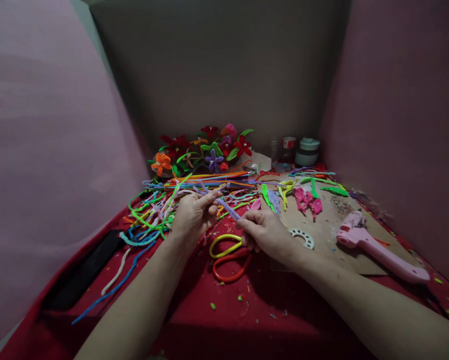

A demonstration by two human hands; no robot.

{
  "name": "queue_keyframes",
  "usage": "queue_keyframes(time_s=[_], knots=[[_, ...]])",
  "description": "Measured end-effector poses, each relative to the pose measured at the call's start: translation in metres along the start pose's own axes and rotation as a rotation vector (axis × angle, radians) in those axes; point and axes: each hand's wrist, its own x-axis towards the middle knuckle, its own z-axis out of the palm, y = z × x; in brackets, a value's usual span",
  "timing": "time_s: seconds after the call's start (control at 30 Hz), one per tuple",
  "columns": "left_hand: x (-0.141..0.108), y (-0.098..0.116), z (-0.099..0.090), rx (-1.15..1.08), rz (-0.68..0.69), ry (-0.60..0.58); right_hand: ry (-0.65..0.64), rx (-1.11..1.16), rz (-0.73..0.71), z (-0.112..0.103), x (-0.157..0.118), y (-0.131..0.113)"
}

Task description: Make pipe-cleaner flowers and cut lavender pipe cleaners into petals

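Observation:
A lavender pipe cleaner (229,208) is stretched between my two hands above the red cloth. My left hand (194,214) pinches it between thumb and fingers, and a short end pokes out beyond them at the upper left. Lower and to the right, my right hand (264,231) grips its other end with closed fingers. Beneath my right hand lie scissors with one yellow loop (224,239) and one red loop (232,276); their blades are mostly hidden. Loose pipe cleaners in many colours (152,212) are heaped behind and left of my left hand.
A pink glue gun (382,250) rests on brown cardboard (324,239) at right, near a white ring with holes (305,237). Pipe-cleaner flowers (212,150) stand at the back beside a lidded jar (307,152). A black flat object (83,270) lies left. Pink walls rise both sides.

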Motion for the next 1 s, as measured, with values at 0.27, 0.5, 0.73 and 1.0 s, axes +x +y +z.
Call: queue_keyframes(time_s=[0.27, 0.5, 0.73, 1.0], knots=[[-0.002, -0.016, 0.004, 0.125, -0.157, -0.216, -0.062, 0.269, 0.047, -0.002, 0.003, 0.001], [-0.002, -0.017, 0.005, 0.124, -0.119, -0.180, 0.011, 0.078, -0.053, -0.002, 0.002, 0.002], [-0.002, -0.017, 0.003, 0.049, -0.164, -0.217, 0.127, -0.260, -0.319, -0.002, -0.001, 0.007], [-0.004, -0.016, 0.005, 0.064, -0.188, -0.235, 0.146, -0.036, -0.284, -0.002, -0.001, 0.001]])
